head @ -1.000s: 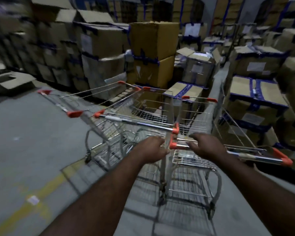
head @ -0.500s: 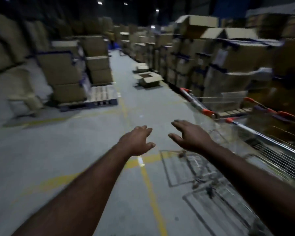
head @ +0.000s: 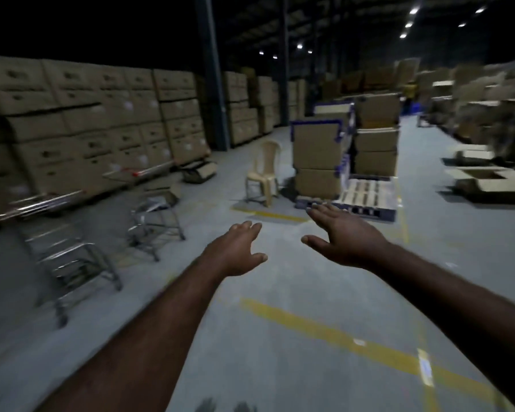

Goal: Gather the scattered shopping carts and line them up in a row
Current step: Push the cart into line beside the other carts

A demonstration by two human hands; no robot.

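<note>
Carts (head: 69,251): two loose, left of frame.
Hands: left hand (head: 238,251), right hand (head: 342,236) released earlier handles; spread wide, empty.
Meaning: next fetch probably begins.

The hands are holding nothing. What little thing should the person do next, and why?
Probably turn left and reach for the nearer cart. The left hand and right hand are open and empty, and that cart and the farther cart stand apart beside the stacked boxes, not gathered together.
</note>
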